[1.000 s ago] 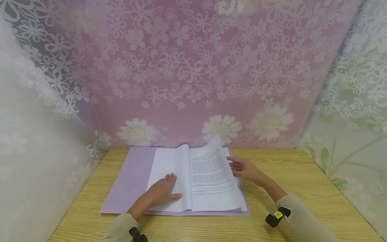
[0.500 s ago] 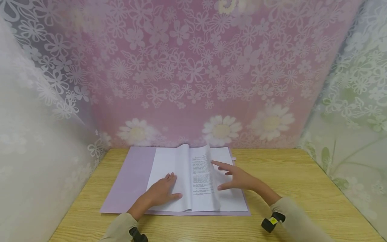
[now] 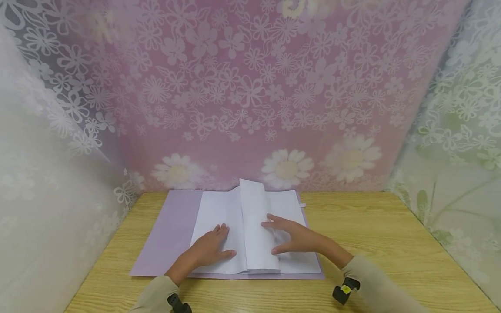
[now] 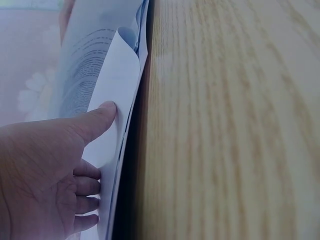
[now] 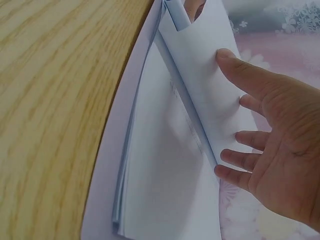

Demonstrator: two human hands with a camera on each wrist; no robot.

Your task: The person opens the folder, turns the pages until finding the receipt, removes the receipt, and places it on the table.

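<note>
Rests wide-spread left grip (image 3: 206, 250) on white page (image 3: 213, 206); touches curled sheet (image 3: 257, 234) with wide right grip (image 3: 300, 237); reveals its print (image 4: 89, 72) to left-wrist view, not head.

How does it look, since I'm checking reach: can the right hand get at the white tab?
Probably yes: the right hand is near, at the curled page, and nothing visible lies between it and the tab at the right edge of the folder.

Left sleeve (image 3: 155, 295): plain beige, long. Right sleeve (image 3: 381, 287): same. Left wrist unit (image 3: 182, 307): black, on black strap (image 3: 172, 299). Right wrist unit (image 3: 341, 296): black, blocky, yellow label (image 3: 346, 288).
</note>
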